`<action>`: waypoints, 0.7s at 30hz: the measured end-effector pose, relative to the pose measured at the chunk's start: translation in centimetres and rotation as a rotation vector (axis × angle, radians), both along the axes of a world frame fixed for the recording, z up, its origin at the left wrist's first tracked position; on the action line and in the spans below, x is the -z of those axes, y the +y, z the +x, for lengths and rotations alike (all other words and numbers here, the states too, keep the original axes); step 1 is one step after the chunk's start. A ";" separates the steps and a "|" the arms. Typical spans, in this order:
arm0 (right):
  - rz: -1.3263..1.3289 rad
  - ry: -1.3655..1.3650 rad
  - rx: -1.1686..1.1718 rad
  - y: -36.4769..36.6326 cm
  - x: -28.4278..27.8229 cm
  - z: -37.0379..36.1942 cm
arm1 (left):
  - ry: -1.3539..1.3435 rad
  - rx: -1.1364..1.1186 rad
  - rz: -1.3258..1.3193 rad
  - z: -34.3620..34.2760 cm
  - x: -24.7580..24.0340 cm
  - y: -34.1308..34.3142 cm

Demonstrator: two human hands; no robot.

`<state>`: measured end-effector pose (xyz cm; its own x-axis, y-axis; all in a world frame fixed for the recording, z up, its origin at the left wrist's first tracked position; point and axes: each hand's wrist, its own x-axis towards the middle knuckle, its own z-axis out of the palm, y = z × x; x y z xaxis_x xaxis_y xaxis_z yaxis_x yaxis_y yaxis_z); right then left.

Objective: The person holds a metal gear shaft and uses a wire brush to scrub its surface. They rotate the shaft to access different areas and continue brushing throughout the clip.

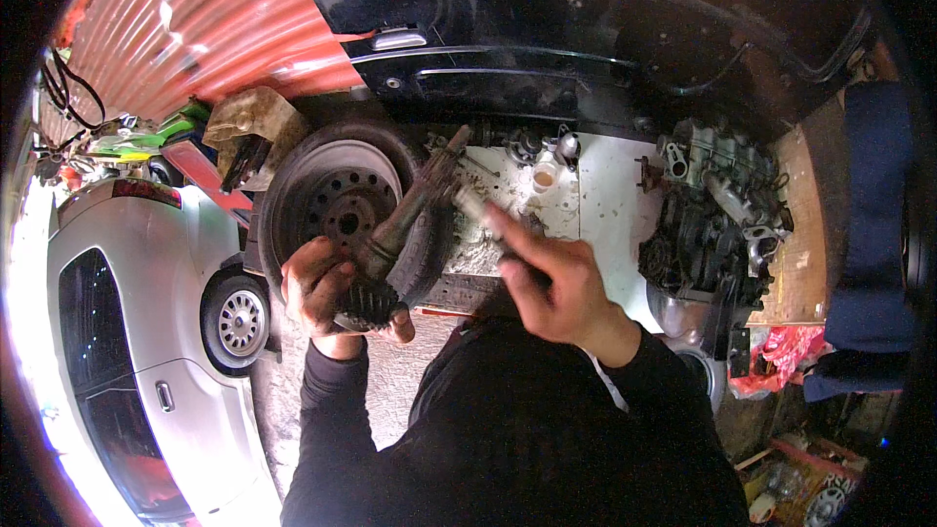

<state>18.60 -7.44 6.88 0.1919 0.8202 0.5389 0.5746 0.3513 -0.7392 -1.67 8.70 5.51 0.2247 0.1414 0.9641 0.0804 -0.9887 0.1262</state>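
spare wheel crowding left, engine block right, white benchtop open between
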 end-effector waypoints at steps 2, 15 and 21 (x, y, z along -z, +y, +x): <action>-0.028 -0.008 0.005 -0.6 -0.6 -0.2 | 0.095 0.023 0.028 -0.9 -0.6 0.6; 0.073 -0.072 0.010 -0.9 -0.9 0.6 | 0.387 -0.080 0.260 -2.3 -4.4 0.8; -0.065 -0.087 0.018 -1.1 -2.6 1.7 | 0.499 0.081 0.535 -1.6 -8.2 1.8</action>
